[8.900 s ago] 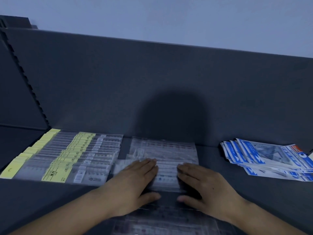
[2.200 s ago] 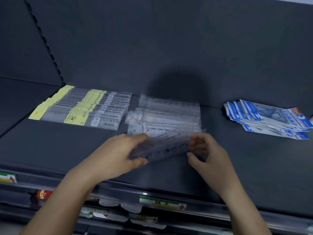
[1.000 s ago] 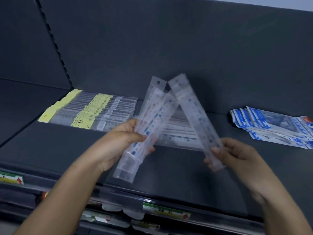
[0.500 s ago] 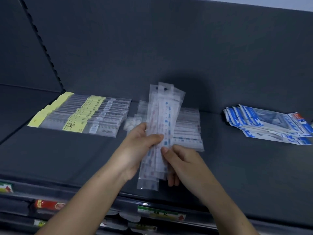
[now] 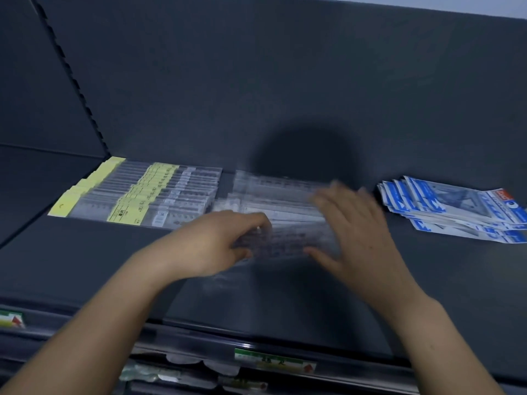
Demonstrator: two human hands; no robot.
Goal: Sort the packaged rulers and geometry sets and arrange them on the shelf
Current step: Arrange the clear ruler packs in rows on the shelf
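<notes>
Holding light, slick, likely bendy rulers (image 5: 281, 242) just before the pile (image 5: 273, 192), best taken by the ends: left hand (image 5: 219, 246) pinches one end, right hand (image 5: 356, 232), blurred, lies spread flat on the other.

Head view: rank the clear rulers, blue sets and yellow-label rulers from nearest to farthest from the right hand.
1. Middle, touching the right hand: clear rulers.
2. To its right: blue sets.
3. Far left: yellow-label rulers.

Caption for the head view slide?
Left hand grips, right hand presses clear rulers on shelf, between yellow-tagged rulers and blue sets.
</notes>
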